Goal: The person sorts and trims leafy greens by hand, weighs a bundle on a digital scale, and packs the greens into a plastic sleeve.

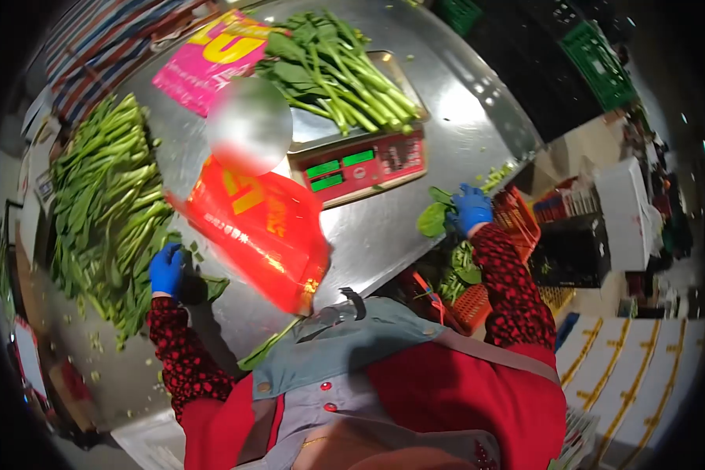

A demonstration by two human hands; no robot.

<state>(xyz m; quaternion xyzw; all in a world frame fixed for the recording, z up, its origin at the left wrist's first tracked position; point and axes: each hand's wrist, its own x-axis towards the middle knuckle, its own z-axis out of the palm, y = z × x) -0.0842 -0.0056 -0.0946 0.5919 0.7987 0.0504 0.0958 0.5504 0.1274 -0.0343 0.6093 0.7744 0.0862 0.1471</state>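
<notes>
My left hand (166, 270), in a blue glove, is at the right edge of a big pile of leafy green vegetables (106, 211). Its fingers are curled over some of the greens, and dark leaves (205, 288) stick out beside the wrist. At the table's right edge my right hand (471, 207), also blue-gloved, is closed on a small piece of leafy greens (433, 219); its leaves hang out to the left. A red plastic bag (262, 235) lies between my hands. Beyond it, a bundle of leafy greens (345, 74) rests on a red digital scale (360, 168).
A pink and yellow bag (211, 63) lies at the back of the metal table (384, 239). Below the right edge stand red crates (513, 223) with greens inside. White boxes (627, 384) with yellow straps stand at lower right. One leafy stalk (268, 345) lies against my apron.
</notes>
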